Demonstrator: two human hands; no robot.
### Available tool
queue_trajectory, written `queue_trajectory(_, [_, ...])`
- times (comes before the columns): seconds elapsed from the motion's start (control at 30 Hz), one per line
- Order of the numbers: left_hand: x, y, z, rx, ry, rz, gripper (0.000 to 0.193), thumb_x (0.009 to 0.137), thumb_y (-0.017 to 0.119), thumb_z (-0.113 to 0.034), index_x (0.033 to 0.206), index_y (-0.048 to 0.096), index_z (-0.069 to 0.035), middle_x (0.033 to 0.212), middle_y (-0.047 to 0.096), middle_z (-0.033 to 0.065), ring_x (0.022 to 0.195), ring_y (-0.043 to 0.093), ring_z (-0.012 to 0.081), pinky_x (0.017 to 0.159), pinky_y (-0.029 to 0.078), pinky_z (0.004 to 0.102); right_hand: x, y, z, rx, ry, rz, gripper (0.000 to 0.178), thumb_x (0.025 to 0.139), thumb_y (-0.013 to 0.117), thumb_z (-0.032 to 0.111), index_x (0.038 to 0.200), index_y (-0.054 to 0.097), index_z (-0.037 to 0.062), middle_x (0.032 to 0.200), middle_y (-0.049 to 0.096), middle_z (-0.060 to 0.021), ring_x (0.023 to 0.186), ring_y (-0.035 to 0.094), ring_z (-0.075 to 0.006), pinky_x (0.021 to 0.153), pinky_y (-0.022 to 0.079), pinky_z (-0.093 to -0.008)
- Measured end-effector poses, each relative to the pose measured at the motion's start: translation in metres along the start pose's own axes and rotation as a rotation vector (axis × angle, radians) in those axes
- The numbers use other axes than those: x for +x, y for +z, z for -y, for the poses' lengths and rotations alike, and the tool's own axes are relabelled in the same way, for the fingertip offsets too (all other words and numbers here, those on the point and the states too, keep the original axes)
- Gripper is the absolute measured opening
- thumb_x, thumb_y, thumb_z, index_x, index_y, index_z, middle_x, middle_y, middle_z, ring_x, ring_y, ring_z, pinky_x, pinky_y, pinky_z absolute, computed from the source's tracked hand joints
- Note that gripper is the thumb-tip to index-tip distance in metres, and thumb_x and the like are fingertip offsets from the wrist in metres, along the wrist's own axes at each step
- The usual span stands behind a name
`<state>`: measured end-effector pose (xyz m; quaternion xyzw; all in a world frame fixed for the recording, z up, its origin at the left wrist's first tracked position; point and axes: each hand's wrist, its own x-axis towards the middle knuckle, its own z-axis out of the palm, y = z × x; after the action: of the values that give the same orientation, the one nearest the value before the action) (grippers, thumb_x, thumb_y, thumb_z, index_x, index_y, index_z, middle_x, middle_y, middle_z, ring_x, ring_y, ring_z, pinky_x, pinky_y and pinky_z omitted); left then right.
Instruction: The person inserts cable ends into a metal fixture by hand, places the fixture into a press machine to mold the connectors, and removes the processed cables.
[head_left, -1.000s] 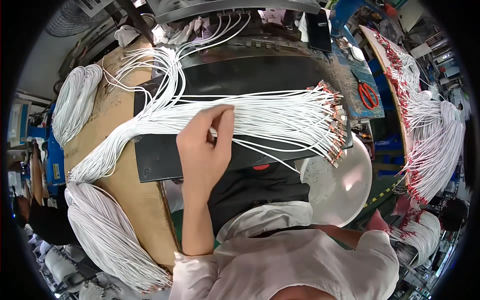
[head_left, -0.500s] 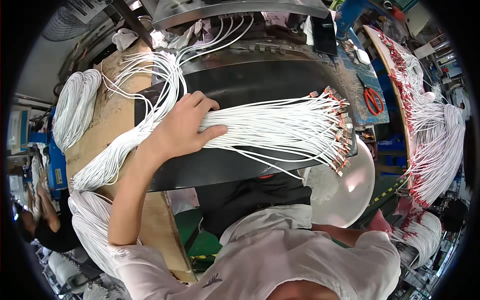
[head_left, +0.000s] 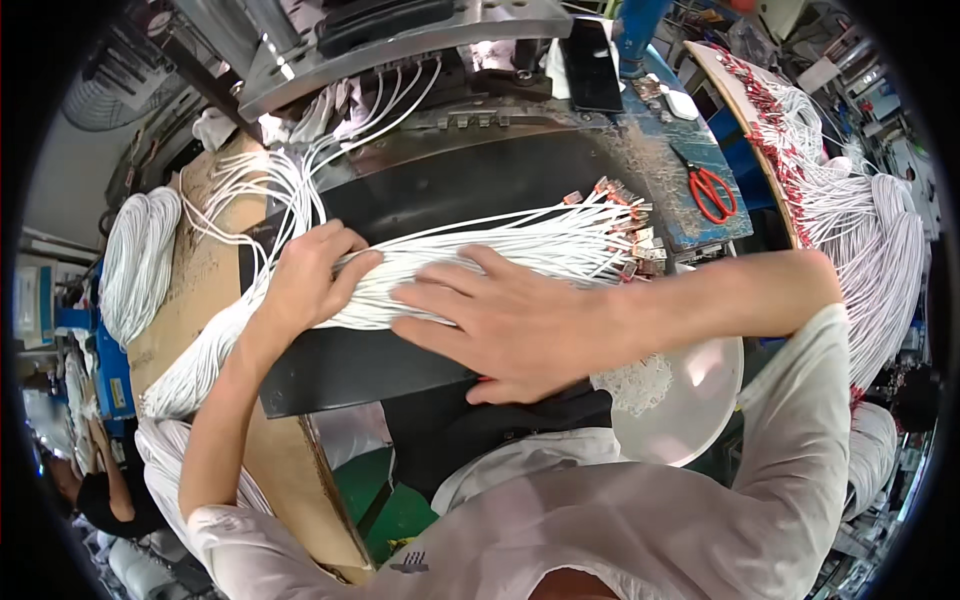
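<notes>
A thick bundle of white cables [head_left: 420, 250] lies across a black work surface [head_left: 330, 375]. Its right end carries many small orange-and-silver connectors [head_left: 632, 235]. My left hand [head_left: 318, 272] is closed over the bundle's left part, thumb and fingers pressed round the cables. My right hand [head_left: 490, 315], slightly blurred, reaches in from the right over the near side of the bundle. Its fingers are spread, their tips on or just above the cables. My right forearm hides some of the connectors. Left of my left hand the bundle runs over a wooden board [head_left: 165, 345].
A machine's metal plate [head_left: 400, 50] overhangs the far edge. Red-handled scissors [head_left: 710, 192] and a dark phone [head_left: 592, 65] lie on the blue bench. A whitish tub [head_left: 690, 410] stands below at right. More cables [head_left: 880, 270] hang at far right; a coil [head_left: 140, 262] lies left.
My right arm has come up from below the bench, and its hand is now over the cables. My left hand stays on the bundle. The whole view has shifted somewhat.
</notes>
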<state>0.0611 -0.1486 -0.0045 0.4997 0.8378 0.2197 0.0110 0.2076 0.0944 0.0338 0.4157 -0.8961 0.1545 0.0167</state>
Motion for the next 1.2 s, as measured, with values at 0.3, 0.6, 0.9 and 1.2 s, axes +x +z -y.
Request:
queue_trajectory(0.3, [0.019,0.011,-0.01,0.065,0.064,-0.131,0.012,0.087,0.072,-0.011,0.092,0.069,-0.001,0.091,0.063,0.0123,0.078,0.061,0.0309,0.07,0.05,0.0384,-0.083,-0.054,-0.082,0.054,0.427,0.493,0.098,0.07,0.079,0.029,0.149,0.031,-0.0014,0.146,0.042,-0.0187,0.139,0.039,-0.031,0.108,0.036,-0.053])
queue_trajectory(0.6, [0.021,0.015,-0.003,-0.226,-0.053,-0.8,0.011,0.087,0.072,-0.004,0.096,0.067,-0.001,0.094,0.063,0.0128,0.076,0.06,0.0261,0.069,0.047,0.0331,0.01,-0.051,-0.094,0.611,0.395,0.03,0.048,0.088,0.077,0.034,0.117,0.064,-0.0019,0.106,0.067,-0.0155,0.097,0.067,-0.0217,0.081,0.051,-0.033])
queue_trajectory(0.9, [0.025,0.02,-0.007,-0.189,0.043,-0.541,0.012,0.093,0.069,-0.008,0.1,0.064,0.001,0.08,0.061,0.0044,0.065,0.052,0.0129,0.062,0.042,0.0248,0.02,-0.07,-0.101,0.662,0.286,0.102,0.028,0.096,0.067,0.018,0.114,0.061,-0.0026,0.079,0.068,-0.0068,0.071,0.066,-0.0146,0.062,0.051,-0.028])
queue_trajectory(1.2, [0.028,-0.009,0.021,-1.39,-0.392,-0.329,0.02,0.099,0.064,-0.019,0.093,0.063,-0.001,0.066,0.048,-0.0039,0.056,0.039,0.005,0.053,0.031,0.0231,-0.043,-0.1,-0.158,0.931,0.685,0.17,0.026,0.103,0.057,0.022,0.113,0.062,-0.0014,0.073,0.065,-0.0028,0.058,0.062,-0.0091,0.055,0.049,-0.0215])
